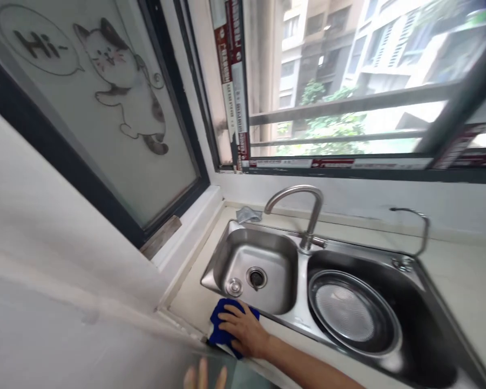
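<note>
My right hand presses a blue cloth onto the counter's front edge, just before the sink's left basin. Its fingers curve over the cloth, and a paler side shows at the cloth's rim. At the bottom of the head view only the fingers of my left hand show, stretched and apart, with nothing visible in them. The steel sink lies beyond my right hand. Its left basin holds a round strainer beside the drain.
A large metal colander sits in the right basin. Between the basins rises a curved faucet; a thinner tap stands right. Grey crumpled material lies behind the sink. A wall borders the left, and a window frame the back.
</note>
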`<state>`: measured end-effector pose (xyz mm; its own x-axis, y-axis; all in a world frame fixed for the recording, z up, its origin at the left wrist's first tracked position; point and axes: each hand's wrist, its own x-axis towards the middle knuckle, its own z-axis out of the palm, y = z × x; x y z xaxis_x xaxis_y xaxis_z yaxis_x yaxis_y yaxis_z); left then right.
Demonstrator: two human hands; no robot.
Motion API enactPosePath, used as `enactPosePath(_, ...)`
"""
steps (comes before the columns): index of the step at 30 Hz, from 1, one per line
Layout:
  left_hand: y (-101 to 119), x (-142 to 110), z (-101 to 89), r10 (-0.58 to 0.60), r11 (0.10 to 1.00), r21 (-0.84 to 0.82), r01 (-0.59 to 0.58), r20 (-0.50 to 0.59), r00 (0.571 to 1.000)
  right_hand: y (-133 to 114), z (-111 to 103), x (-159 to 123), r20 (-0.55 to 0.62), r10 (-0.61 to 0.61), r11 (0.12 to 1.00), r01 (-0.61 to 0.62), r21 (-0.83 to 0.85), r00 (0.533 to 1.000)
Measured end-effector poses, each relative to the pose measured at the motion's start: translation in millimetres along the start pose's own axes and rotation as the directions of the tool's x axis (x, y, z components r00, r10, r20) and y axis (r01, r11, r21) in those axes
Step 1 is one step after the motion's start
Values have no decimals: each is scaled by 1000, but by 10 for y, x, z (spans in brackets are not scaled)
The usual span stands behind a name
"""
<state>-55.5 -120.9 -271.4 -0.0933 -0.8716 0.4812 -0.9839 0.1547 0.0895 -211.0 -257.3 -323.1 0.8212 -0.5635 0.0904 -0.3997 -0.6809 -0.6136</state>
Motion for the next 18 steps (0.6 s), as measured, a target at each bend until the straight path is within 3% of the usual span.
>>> enactPosePath(3,212,117,434,57,993,-100,-59,-25,998,-79,-89,-651,-38,109,994,-108,25,993)
enactPosePath(5,263,276,783,37,987,-159,-36,2,999,-129,-151,-1067,-83,203,979,-202,20,976)
enactPosePath(8,209,476,1274,-11,966,-256,14,12,1000,-154,-204,-1674,-144,351,935,-355,1,925)
enactPosePath(10,145,527,1493,48,948,-316,-40,17,999,-137,-199,-2082,-187,432,895,-445,-27,882)
enactPosePath(13,128,519,1597,-4,942,-335,0,-13,1000,-79,-141,-2680,-279,515,826,-556,-92,810)
enactPosePath(18,281,569,1472,-65,951,-302,57,-17,998,41,-45,-3553,-462,564,699,-693,-174,685)
